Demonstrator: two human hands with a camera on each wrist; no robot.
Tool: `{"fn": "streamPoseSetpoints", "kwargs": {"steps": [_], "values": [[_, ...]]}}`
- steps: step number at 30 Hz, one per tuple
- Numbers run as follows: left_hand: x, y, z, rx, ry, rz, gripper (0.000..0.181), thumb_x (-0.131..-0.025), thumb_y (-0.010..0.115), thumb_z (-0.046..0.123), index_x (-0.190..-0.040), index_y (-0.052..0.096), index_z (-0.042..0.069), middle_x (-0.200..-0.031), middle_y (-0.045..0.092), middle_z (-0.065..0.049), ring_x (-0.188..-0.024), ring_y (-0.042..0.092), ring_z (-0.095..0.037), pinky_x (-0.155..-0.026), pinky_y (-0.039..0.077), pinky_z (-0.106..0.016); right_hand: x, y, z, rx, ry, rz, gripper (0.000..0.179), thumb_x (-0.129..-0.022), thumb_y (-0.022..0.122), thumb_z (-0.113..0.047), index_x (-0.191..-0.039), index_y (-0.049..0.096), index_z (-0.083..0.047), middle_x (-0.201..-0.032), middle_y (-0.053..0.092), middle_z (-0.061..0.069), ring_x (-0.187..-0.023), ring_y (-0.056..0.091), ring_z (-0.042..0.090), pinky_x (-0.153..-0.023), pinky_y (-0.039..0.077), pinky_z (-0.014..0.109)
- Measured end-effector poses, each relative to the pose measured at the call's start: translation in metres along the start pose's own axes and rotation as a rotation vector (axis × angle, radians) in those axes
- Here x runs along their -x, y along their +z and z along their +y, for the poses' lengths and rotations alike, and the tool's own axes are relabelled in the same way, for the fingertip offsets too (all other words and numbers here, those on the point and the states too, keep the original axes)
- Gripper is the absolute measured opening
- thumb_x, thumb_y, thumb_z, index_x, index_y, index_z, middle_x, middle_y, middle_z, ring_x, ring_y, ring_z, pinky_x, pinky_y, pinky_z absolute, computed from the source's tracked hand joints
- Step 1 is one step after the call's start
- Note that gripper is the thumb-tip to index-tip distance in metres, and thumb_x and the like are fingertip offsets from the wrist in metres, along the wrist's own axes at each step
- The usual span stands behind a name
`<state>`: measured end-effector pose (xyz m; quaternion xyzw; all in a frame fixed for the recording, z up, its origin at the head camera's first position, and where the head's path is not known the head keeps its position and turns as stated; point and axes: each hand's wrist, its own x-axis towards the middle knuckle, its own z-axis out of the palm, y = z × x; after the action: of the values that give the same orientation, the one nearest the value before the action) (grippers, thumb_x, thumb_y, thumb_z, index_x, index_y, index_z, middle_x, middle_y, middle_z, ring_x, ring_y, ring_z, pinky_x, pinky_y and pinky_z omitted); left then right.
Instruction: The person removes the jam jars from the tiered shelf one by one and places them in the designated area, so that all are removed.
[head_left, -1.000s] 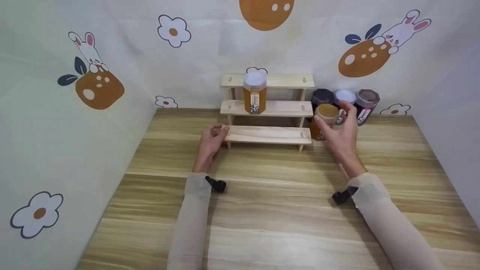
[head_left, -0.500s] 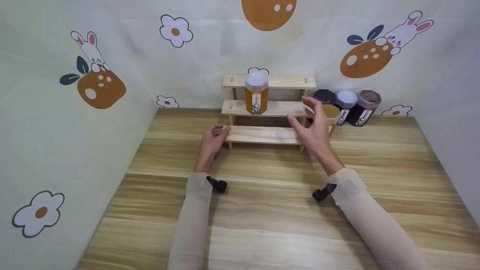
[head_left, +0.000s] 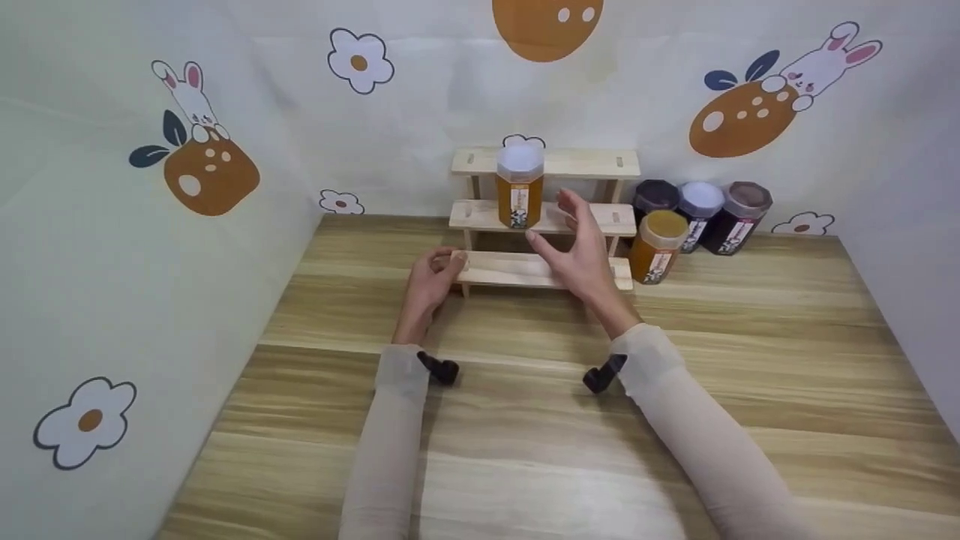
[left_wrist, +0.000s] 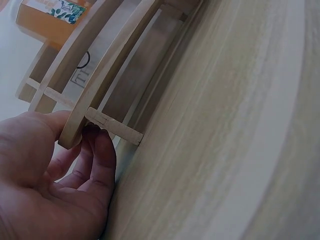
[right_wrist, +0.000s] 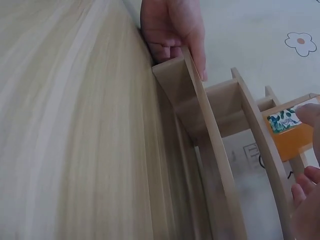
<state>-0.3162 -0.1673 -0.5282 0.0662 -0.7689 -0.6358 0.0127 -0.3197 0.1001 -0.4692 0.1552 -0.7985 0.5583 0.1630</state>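
Observation:
A three-tier wooden shelf (head_left: 517, 268) stands against the back wall. My left hand (head_left: 433, 283) pinches the left end of its lowest board (left_wrist: 102, 75), thumb on top and fingers curled beneath. On the middle tier stands an upright jar of amber honey (head_left: 517, 199) with a whitish lid and a label. My right hand (head_left: 581, 259) is over the lowest board, just right of that jar, with thumb and fingers spread and nothing between them. In the right wrist view its fingertips (right_wrist: 307, 112) overlap the jar's label.
Right of the shelf, a second amber jar (head_left: 658, 247) stands on the wood-grain table (head_left: 525, 450). Three dark jars (head_left: 735, 217) are grouped behind it. Patterned walls (head_left: 420, 112) enclose the table at the back and both sides.
My right hand has moved left, from around the amber jar beside the shelf to near the jar on the middle tier. My left hand keeps its hold on the lowest board.

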Motion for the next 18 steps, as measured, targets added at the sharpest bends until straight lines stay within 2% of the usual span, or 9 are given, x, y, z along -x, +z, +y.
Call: {"fn": "streamPoseSetpoints", "kwargs": {"steps": [3, 9, 13, 18], "values": [[0.000, 0.001, 0.000, 0.000, -0.007, 0.004, 0.040, -0.106, 0.072, 0.037, -0.135, 0.069, 0.010, -0.102, 0.074, -0.002, -0.084, 0.061, -0.010, -0.070, 0.047, -0.025, -0.003, 0.006, -0.002, 0.015, 0.015, -0.008, 0.087, -0.094, 0.087, -0.033, -0.163, 0.040, -0.009, -0.165, 0.049, 0.014, -0.154, 0.047, 0.025, -0.128, 0.039, 0.038], [0.000, -0.002, 0.000, -0.010, -0.029, 0.013, 0.038, -0.106, 0.072, 0.037, -0.133, 0.069, 0.011, -0.091, 0.067, 0.003, -0.074, 0.054, -0.010, -0.064, 0.042, -0.025, -0.006, 0.023, -0.005, 0.114, 0.021, -0.030, 0.091, -0.094, 0.086, -0.040, -0.164, 0.038, -0.009, -0.166, 0.048, 0.012, -0.156, 0.044, 0.026, -0.130, 0.034, 0.042], [0.000, -0.001, 0.000, -0.021, -0.029, 0.006, 0.038, -0.106, 0.071, 0.037, -0.133, 0.069, 0.011, -0.093, 0.067, 0.004, -0.078, 0.055, -0.010, -0.068, 0.043, -0.025, -0.009, 0.031, -0.007, 0.156, 0.041, 0.006, 0.091, -0.093, 0.087, -0.038, -0.163, 0.038, -0.008, -0.164, 0.049, 0.013, -0.154, 0.047, 0.027, -0.129, 0.036, 0.042], [0.000, 0.002, 0.002, 0.003, -0.013, 0.009, 0.039, -0.106, 0.072, 0.035, -0.134, 0.069, 0.008, -0.096, 0.069, 0.003, -0.083, 0.059, -0.010, -0.071, 0.046, -0.025, -0.018, 0.037, -0.012, 0.137, 0.095, 0.076, 0.091, -0.092, 0.088, -0.038, -0.162, 0.039, -0.006, -0.159, 0.053, 0.014, -0.149, 0.053, 0.028, -0.126, 0.041, 0.039]]}}
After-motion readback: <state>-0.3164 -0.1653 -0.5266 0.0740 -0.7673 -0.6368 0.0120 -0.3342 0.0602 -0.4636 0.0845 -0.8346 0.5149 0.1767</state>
